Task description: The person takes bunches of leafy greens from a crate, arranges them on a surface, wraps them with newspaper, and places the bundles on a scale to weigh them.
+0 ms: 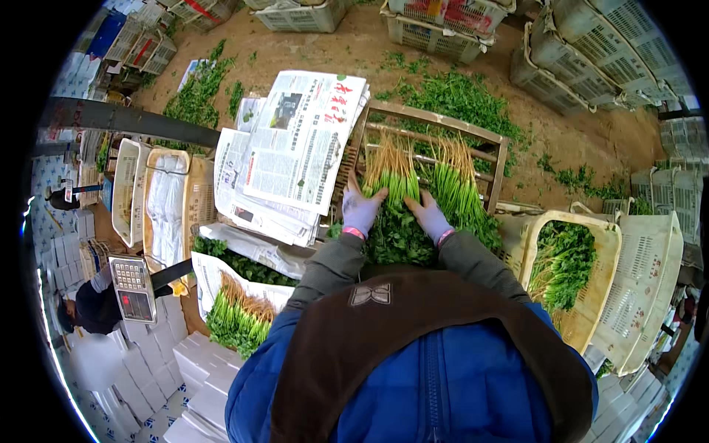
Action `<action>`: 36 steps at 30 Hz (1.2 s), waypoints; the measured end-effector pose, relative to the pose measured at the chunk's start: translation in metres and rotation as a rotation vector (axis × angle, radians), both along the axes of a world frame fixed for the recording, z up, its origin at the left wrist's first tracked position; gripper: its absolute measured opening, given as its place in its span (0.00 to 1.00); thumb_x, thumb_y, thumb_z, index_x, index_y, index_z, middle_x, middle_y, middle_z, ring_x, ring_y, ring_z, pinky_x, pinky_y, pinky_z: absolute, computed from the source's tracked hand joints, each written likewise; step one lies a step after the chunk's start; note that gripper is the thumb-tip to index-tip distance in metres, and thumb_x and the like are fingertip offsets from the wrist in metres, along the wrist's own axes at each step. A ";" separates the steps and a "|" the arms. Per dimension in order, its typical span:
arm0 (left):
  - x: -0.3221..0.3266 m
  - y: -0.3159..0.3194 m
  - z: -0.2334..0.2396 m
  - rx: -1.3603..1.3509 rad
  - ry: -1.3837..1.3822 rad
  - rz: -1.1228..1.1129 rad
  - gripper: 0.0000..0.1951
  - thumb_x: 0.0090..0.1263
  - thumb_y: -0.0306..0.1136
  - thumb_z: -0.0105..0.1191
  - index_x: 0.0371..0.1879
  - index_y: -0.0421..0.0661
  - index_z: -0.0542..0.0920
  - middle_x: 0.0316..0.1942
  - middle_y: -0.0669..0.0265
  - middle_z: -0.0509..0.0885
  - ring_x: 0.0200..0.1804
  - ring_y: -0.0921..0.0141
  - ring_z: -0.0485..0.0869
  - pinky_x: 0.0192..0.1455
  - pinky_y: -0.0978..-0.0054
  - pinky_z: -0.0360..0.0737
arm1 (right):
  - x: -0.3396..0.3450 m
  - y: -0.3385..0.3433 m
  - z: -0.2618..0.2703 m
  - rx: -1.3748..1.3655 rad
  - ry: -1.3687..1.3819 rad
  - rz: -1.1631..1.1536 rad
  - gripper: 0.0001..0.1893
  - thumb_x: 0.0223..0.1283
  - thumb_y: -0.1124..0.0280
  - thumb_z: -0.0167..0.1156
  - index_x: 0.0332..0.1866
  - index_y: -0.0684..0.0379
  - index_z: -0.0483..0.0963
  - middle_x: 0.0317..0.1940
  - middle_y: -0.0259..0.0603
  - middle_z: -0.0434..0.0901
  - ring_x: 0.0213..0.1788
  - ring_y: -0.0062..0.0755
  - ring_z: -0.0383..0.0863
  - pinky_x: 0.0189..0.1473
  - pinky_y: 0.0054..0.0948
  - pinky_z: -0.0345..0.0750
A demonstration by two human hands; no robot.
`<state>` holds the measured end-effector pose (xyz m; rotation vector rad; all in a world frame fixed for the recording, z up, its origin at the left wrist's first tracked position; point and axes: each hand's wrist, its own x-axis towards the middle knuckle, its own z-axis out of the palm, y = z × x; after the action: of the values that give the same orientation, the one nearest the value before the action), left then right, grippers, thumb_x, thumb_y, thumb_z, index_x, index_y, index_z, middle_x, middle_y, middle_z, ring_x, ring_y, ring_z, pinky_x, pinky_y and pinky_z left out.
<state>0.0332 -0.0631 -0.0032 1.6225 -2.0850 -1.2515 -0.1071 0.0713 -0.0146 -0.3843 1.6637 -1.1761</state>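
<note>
My left hand [360, 206], in a pale purple glove, lies against the left side of a bunch of leafy green vegetables with roots [392, 185]. From the right, my right hand [429, 215], gloved alike, presses the same bunch. Its brown roots point away from me and its dark leaves lie towards my body. A second rooted bunch [457, 185] rests to the right on the slatted metal rack [501, 166]. Left of the rack is a stack of newspapers [302, 144]. Nearer on the left, more rooted greens [243, 310] lie by newspaper sheets.
A digital scale [133, 289] stands at the left, near crates [202, 191] holding plastic bags. At the right, a plastic crate [601, 288] holds greens. Loose greens [460, 99] litter the floor beyond the rack. Another person [97, 307] is at the far left. Stacked crates [587, 55] stand at upper right.
</note>
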 end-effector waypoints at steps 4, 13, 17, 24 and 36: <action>0.006 -0.004 -0.010 0.092 -0.212 0.003 0.57 0.58 0.58 0.67 0.77 0.40 0.47 0.68 0.37 0.64 0.69 0.46 0.67 0.68 0.58 0.70 | -0.022 -0.009 -0.012 0.268 0.158 0.193 0.48 0.64 0.41 0.58 0.76 0.69 0.51 0.70 0.56 0.64 0.70 0.43 0.66 0.68 0.33 0.64; 0.012 -0.034 -0.022 0.407 -0.067 -0.185 0.60 0.54 0.57 0.72 0.76 0.34 0.49 0.68 0.41 0.69 0.68 0.57 0.72 0.68 0.66 0.70 | -0.028 -0.106 0.040 0.554 0.172 0.423 0.56 0.55 0.37 0.64 0.77 0.68 0.50 0.70 0.60 0.66 0.70 0.51 0.69 0.69 0.37 0.67; 0.023 -0.034 0.010 0.499 0.258 -0.055 0.61 0.50 0.55 0.76 0.77 0.37 0.51 0.71 0.43 0.65 0.70 0.58 0.69 0.71 0.66 0.68 | -0.075 -0.065 -0.009 0.217 -0.075 0.402 0.51 0.51 0.44 0.71 0.71 0.73 0.61 0.67 0.58 0.69 0.65 0.47 0.74 0.65 0.35 0.71; 0.011 -0.006 -0.004 0.148 -0.263 -0.011 0.55 0.54 0.50 0.72 0.76 0.42 0.52 0.69 0.44 0.69 0.68 0.51 0.72 0.67 0.60 0.72 | -0.048 -0.092 0.019 0.573 0.362 0.482 0.52 0.54 0.38 0.63 0.70 0.75 0.60 0.67 0.65 0.68 0.67 0.54 0.72 0.67 0.36 0.71; 0.004 -0.003 0.001 -0.106 -0.364 -0.113 0.56 0.51 0.53 0.71 0.77 0.46 0.53 0.64 0.43 0.70 0.61 0.46 0.73 0.64 0.54 0.73 | -0.056 -0.082 -0.012 0.363 0.283 0.246 0.39 0.54 0.51 0.62 0.65 0.71 0.68 0.51 0.65 0.80 0.53 0.58 0.81 0.54 0.40 0.78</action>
<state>0.0377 -0.0662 -0.0019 1.8172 -2.4383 -0.9083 -0.1634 -0.0107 -0.0263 -0.5244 1.9654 -0.6414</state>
